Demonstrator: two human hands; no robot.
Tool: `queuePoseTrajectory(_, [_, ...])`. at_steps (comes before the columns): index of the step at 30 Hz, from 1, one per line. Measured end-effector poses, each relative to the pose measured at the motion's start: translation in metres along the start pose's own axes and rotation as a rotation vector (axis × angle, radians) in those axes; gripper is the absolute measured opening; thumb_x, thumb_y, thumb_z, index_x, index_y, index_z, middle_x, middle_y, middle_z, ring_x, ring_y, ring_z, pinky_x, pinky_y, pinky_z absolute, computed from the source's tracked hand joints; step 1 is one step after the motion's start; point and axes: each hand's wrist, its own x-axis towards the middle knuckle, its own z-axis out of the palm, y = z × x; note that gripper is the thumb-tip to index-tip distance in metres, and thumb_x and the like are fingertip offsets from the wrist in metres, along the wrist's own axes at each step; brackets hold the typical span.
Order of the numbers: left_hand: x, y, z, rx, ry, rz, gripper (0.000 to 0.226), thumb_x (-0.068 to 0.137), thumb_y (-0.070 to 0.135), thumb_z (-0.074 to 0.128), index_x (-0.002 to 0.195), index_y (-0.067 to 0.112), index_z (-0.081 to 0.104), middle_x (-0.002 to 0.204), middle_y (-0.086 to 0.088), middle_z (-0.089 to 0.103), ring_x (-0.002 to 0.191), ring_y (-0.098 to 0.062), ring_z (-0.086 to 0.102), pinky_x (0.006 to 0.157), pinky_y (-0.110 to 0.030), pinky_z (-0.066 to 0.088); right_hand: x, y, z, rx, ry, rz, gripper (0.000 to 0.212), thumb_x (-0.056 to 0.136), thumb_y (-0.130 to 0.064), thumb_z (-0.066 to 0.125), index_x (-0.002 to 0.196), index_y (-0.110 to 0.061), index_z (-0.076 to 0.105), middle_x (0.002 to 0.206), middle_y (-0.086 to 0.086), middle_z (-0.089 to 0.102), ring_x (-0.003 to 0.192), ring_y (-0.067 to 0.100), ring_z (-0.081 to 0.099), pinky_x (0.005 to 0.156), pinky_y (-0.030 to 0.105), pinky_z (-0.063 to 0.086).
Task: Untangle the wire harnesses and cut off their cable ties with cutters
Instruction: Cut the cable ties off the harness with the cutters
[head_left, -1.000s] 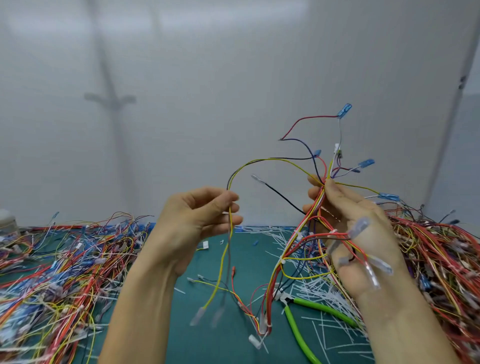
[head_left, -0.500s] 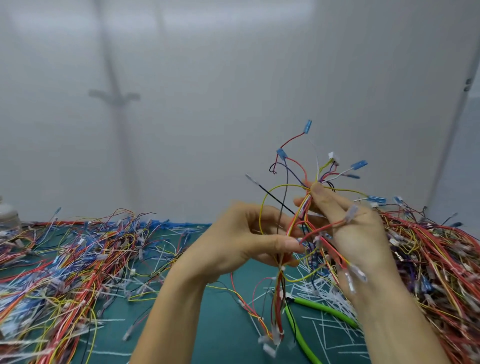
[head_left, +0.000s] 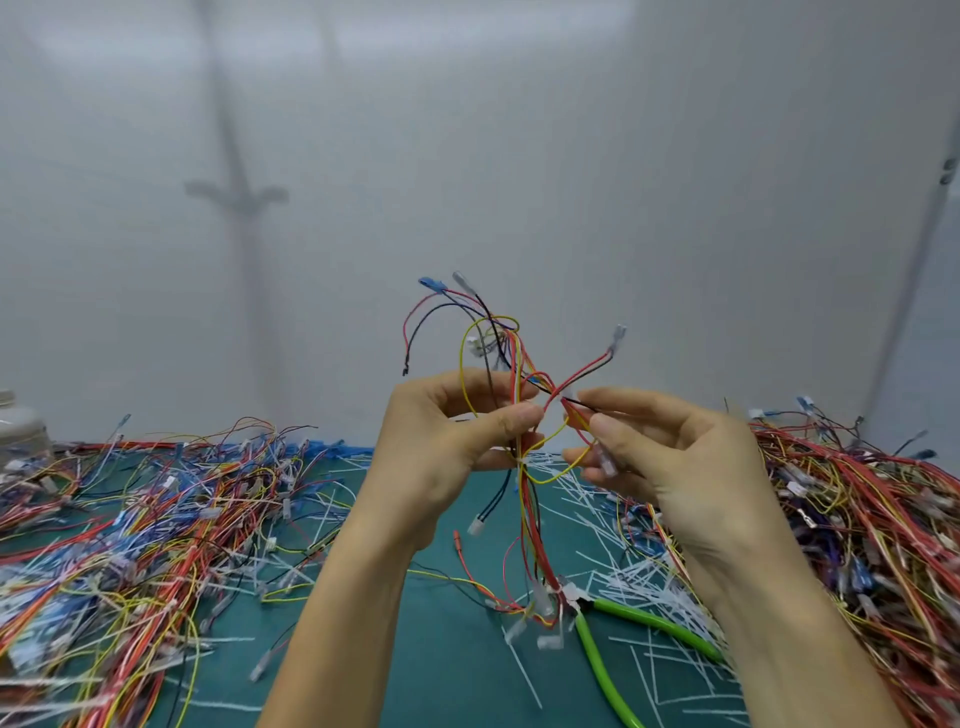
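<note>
A wire harness (head_left: 524, 499) of red, yellow and black wires hangs in front of me above the green mat. My left hand (head_left: 452, 441) pinches its bundle between thumb and fingers near a white cable tie (head_left: 520, 461). My right hand (head_left: 670, 457) pinches loose red and black wire ends beside it, a clear connector against its fingers. The harness's upper ends fan out above both hands, and its lower connectors touch the mat. Green-handled cutters (head_left: 613, 649) lie on the mat under the harness.
A heap of harnesses (head_left: 145, 525) covers the left of the green mat (head_left: 426, 654). Another heap (head_left: 872, 519) fills the right side. Cut white ties (head_left: 613, 525) litter the middle and right. A white container (head_left: 18, 431) stands at the far left. A white wall rises behind.
My left hand came in from the left and took over the bundle. My right hand let go of the main bundle, shifted right and now pinches loose wire ends. The upper wires swung left.
</note>
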Motion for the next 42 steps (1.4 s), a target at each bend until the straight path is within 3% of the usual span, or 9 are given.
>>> queuePoseTrajectory(9, [-0.003,0.004,-0.001,0.000,-0.052,0.045,0.012,0.072,0.006,0.077,0.080,0.015,0.077,0.073,-0.003,0.074,0.062,-0.016,0.071,0.057,-0.022,0.056,0.002,0.002,0.001,0.074,0.023,0.013,0.015,0.089,-0.004,0.063,0.091,-0.013,0.075,0.087,0.006,0.077,0.063,0.012,0.069,0.046,0.018,0.051])
queuePoseTrajectory(11, [-0.002,0.005,-0.003,-0.024,-0.021,0.051,0.012,0.069,0.010,0.078,0.081,0.013,0.077,0.074,-0.006,0.074,0.062,-0.018,0.071,0.058,-0.025,0.057,0.001,0.000,0.000,0.097,-0.011,0.027,0.013,0.092,-0.016,0.061,0.096,-0.014,0.073,0.091,0.006,0.077,0.068,0.014,0.072,0.052,0.020,0.056])
queuePoseTrajectory(15, [-0.001,0.008,-0.007,-0.108,0.087,0.056,0.013,0.063,0.016,0.077,0.076,0.015,0.078,0.076,-0.008,0.075,0.064,-0.021,0.073,0.057,-0.024,0.057,-0.002,-0.003,0.002,0.009,-0.192,0.093,0.049,0.076,-0.049,0.064,0.111,-0.015,0.066,0.103,0.002,0.076,0.091,0.017,0.074,0.079,0.032,0.061])
queuePoseTrajectory(20, [0.002,0.007,-0.004,-0.222,0.240,0.080,0.009,0.076,0.006,0.076,0.083,0.012,0.074,0.073,-0.004,0.074,0.066,-0.019,0.074,0.053,-0.019,0.054,-0.008,0.005,0.014,-0.323,-0.486,0.167,0.017,0.091,-0.015,0.065,0.107,-0.013,0.070,0.095,-0.002,0.078,0.099,0.014,0.071,0.087,0.022,0.053])
queuePoseTrajectory(26, [0.006,0.003,-0.003,-0.348,0.317,0.055,0.017,0.071,0.015,0.076,0.086,0.010,0.071,0.072,0.001,0.073,0.070,-0.015,0.072,0.058,-0.020,0.056,-0.012,0.015,0.034,-0.264,-0.448,0.102,0.023,0.102,-0.021,0.047,0.111,-0.020,0.068,0.101,-0.006,0.075,0.093,0.007,0.071,0.085,0.025,0.055])
queuePoseTrajectory(30, [0.008,0.003,-0.005,-0.501,0.329,0.036,0.022,0.068,0.017,0.074,0.088,0.009,0.069,0.072,0.003,0.072,0.069,-0.011,0.073,0.057,-0.016,0.054,-0.011,0.019,0.035,-0.193,-0.352,0.077,0.019,0.097,-0.028,0.054,0.112,-0.022,0.063,0.099,-0.007,0.067,0.081,0.008,0.068,0.072,0.022,0.056])
queuePoseTrajectory(34, [0.011,0.000,-0.009,-0.631,0.424,0.018,0.006,0.085,0.008,0.067,0.091,0.008,0.065,0.069,0.005,0.071,0.065,-0.006,0.071,0.055,-0.013,0.052,-0.011,0.012,0.029,0.091,-0.485,0.178,0.034,0.095,-0.028,0.049,0.106,-0.005,0.071,0.080,0.004,0.067,0.058,0.015,0.058,0.058,0.019,0.048])
queuePoseTrajectory(38, [0.016,-0.008,-0.014,-0.741,0.523,0.005,0.017,0.092,0.007,0.062,0.107,0.010,0.056,0.084,0.002,0.065,0.062,-0.001,0.068,0.058,-0.012,0.053,-0.008,0.008,0.025,0.339,-0.561,0.209,0.039,0.092,-0.025,0.049,0.111,0.001,0.071,0.075,0.007,0.064,0.055,0.015,0.052,0.056,0.021,0.046])
queuePoseTrajectory(42, [0.021,-0.016,-0.020,-0.815,0.583,-0.020,0.006,0.094,0.006,0.059,0.094,0.012,0.059,0.084,0.002,0.062,0.058,-0.001,0.067,0.058,-0.012,0.053,-0.007,0.007,0.024,0.521,-0.555,0.224,0.032,0.088,-0.020,0.053,0.103,-0.004,0.076,0.078,0.006,0.067,0.048,0.009,0.045,0.051,0.022,0.042])
